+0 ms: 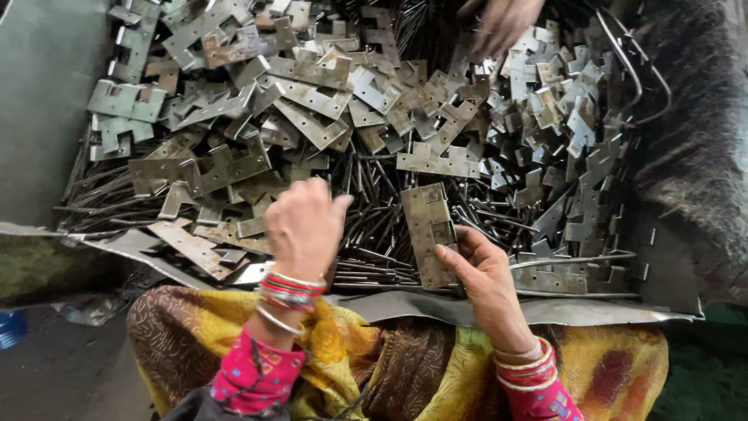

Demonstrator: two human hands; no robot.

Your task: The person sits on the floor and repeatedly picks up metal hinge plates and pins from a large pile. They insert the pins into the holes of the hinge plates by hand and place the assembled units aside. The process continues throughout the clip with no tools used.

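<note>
Clamped between thumb and fingers, the right hand (483, 273) holds a hinge plate (428, 232) upright by its lower end, above the big heap of metal plates (312, 101) and thin pins (374, 210). Left hand (304, 226) hovers curled just beside; its grasp can't be told. Another person's hand (502, 23) reaches in at top.

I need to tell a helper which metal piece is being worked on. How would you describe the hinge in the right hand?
Start at the big pile of grey hinge plates, then drop to its near edge. There the right hand holds one assembled hinge upright over the pins; its neighbours are single plates lying flat.
</note>
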